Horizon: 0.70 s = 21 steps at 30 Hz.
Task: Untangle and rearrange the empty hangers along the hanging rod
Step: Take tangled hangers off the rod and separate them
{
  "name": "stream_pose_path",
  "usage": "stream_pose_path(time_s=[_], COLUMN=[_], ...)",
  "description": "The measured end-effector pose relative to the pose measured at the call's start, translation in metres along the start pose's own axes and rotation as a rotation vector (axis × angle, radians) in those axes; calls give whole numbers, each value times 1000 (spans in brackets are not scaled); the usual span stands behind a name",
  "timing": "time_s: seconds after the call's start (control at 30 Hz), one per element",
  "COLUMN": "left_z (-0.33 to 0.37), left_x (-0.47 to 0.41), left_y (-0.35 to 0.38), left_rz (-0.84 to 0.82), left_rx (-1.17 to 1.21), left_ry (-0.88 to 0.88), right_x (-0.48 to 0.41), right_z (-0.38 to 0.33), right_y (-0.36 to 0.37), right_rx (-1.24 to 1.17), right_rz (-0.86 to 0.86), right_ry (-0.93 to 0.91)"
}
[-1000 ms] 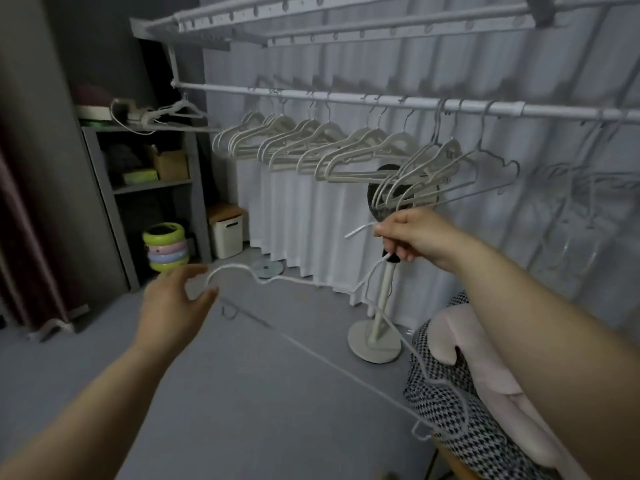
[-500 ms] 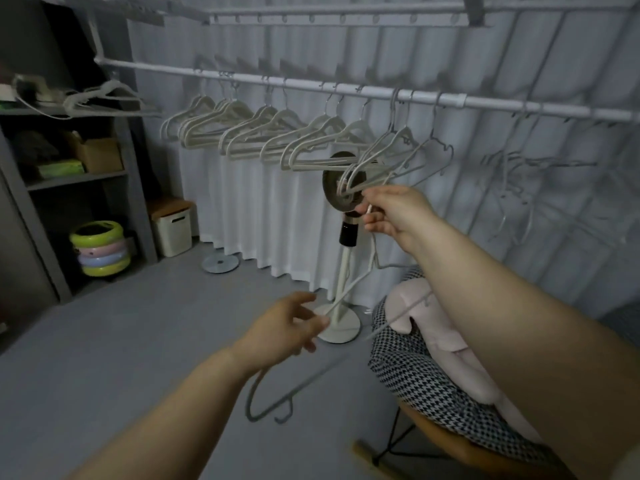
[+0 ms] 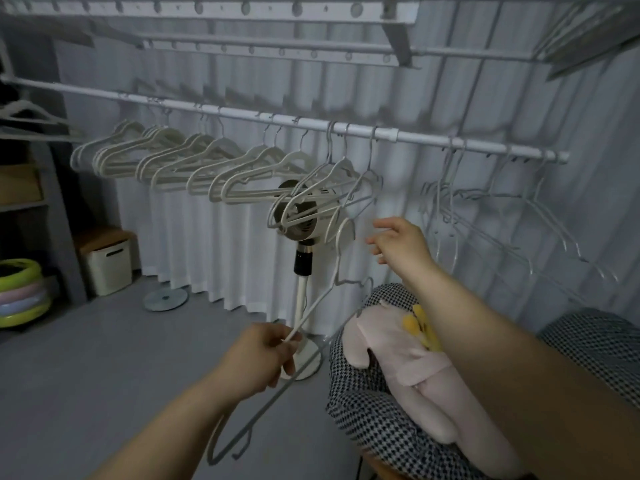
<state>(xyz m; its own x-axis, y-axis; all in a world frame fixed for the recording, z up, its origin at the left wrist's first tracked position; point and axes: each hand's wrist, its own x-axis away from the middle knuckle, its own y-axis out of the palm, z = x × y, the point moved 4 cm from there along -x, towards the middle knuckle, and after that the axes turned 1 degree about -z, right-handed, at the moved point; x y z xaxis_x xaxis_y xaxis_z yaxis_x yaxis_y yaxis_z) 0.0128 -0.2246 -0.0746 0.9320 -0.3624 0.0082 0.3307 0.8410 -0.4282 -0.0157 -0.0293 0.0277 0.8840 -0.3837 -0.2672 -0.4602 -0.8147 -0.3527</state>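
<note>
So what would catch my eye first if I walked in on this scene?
The white rod crossing the room, with a packed row of white hangers on its left part and thin wire hangers bunched toward its right end. In front, the left hand grips a loose hanger below the rod, while the right hand is held up open, holding nothing.

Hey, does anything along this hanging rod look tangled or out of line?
Yes. The middle cluster of hangers hangs tilted and bunched before the fan, unlike the even row on its left. One loose hanger is off the rod, gripped by the left hand.
</note>
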Motion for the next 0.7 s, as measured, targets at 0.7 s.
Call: stream_pose_path(time_s=[0.7], left_z=[147], left_x=[-192], left_y=[69], left_rz=[201], left_rx=[130], left_ry=[220], right_x=[-155], right_z=[61], right_y=[-107], right_rx=[613], right_rz=[-20], right_ry=[-146])
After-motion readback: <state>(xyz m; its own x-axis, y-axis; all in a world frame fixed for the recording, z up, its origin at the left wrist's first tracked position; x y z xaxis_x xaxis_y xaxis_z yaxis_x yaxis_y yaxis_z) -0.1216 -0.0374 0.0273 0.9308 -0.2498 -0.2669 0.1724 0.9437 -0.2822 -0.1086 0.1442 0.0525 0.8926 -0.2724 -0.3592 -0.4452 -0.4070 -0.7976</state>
